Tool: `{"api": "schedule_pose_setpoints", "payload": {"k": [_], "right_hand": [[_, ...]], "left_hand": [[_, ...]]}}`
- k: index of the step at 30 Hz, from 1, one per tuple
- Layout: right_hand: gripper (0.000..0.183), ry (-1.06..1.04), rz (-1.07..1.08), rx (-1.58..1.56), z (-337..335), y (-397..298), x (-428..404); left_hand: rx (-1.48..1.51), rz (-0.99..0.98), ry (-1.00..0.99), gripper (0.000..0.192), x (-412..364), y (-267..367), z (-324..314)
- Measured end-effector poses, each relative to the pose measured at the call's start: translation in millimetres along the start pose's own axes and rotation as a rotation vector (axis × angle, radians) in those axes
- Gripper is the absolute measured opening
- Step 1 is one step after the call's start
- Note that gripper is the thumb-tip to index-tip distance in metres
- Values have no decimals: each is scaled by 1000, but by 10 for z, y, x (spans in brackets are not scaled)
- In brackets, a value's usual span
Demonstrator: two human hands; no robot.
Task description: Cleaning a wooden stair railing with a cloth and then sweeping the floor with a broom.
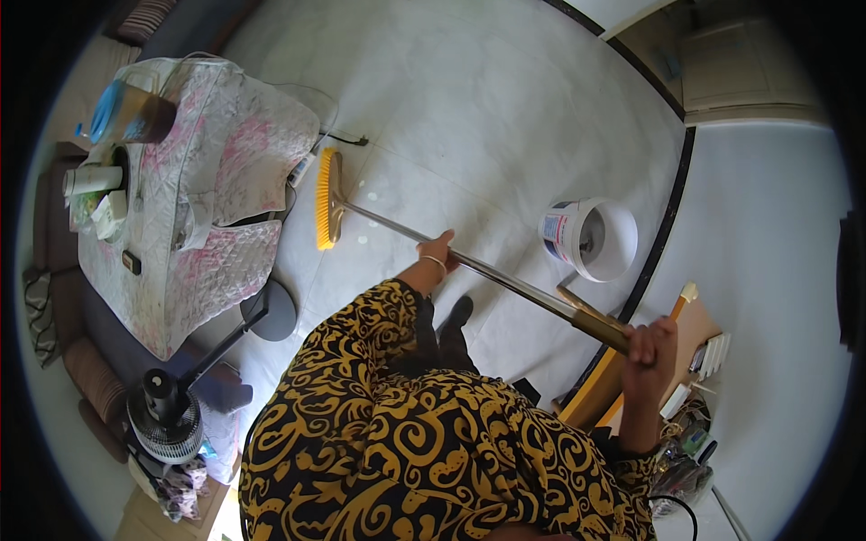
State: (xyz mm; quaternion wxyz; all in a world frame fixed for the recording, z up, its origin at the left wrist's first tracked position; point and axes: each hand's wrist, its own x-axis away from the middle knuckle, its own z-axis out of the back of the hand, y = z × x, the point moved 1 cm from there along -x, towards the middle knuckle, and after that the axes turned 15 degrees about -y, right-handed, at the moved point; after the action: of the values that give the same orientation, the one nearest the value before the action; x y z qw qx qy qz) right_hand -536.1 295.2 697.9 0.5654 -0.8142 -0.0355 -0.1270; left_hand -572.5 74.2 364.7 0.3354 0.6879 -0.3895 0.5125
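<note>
A long-handled floor scrub brush with a metal pole (511,277) runs slantwise across my front. My left hand (438,253) grips the pole partway along. At its upper end, near the wall, my right hand (648,350) is closed around the gold-brown grip (601,328). The brush head (330,199) is at the far end, its yellow bristles facing left towards the cloth-covered table; whether it touches the floor, I cannot tell. A few pale spots (371,197) show on the floor tiles just right of the bristles.
A white bucket (612,237) with something dark inside stands by the right wall. A table with a quilted floral cloth (230,162) bears a blue-lidded pitcher (128,111). Cables and a plug (362,141) lie beside it. A standing fan (166,412) and wooden cabinet (602,385) flank me.
</note>
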Motion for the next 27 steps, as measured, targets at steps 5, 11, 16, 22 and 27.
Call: {"api": "schedule_pose_setpoints", "payload": {"k": [5, 11, 16, 22, 27], "right_hand": [[11, -85, 13, 309, -150, -280, 21], [14, -503, 129, 853, -470, -815, 5], [5, -187, 255, 766, 56, -1437, 714], [25, -77, 310, 402, 515, -1912, 1228], [28, -251, 221, 377, 595, -1636, 838]], "left_hand": [[25, 287, -306, 14, -275, -312, -419], [-36, -22, -711, 13, -383, -463, -1685], [-7, 158, -736, 17, 358, -702, -2292], [-73, 518, -722, 29, 1139, -1457, -2086], [-228, 650, -607, 18, 730, -1984, -1845]]}}
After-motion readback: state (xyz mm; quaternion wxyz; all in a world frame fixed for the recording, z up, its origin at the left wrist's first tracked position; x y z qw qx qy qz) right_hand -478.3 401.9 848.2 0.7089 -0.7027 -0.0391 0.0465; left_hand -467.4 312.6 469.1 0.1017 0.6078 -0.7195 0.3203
